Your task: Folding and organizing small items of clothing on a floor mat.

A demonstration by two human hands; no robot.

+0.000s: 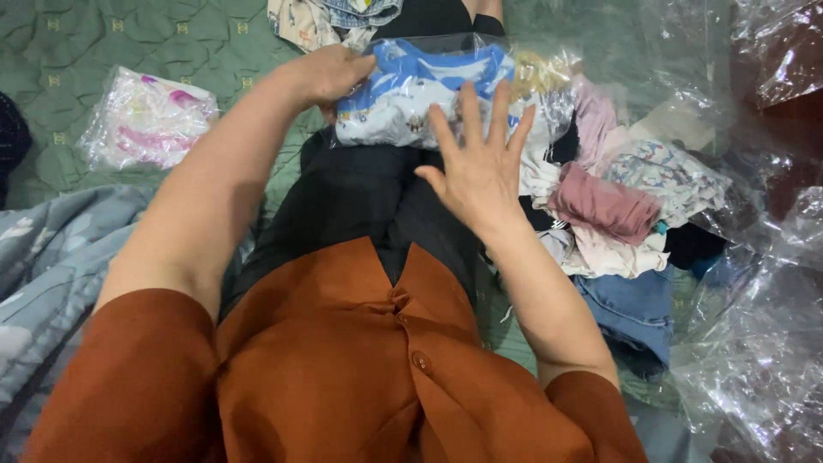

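A flat clear plastic bag holding a folded blue-and-white garment (411, 94) lies across the lap, shiny and crinkled. Off to the left on the green quilt sits a sealed clear plastic packet with pink-and-white cloth inside (146, 118). Loose empty clear plastic bags (754, 343) pile at the right edge.

Left hand (330, 73): fingers tucked behind the bagged blue-and-white garment (420, 94), tips hidden. Bag's lower right part covered by the right hand (480, 167). Beyond the bag, patterned clothes (330, 17) cut by the top edge. Right of the bag, clear plastic sheeting (754, 343) runs off-frame; contents of the clothes pile (617, 206) too jumbled to tell.
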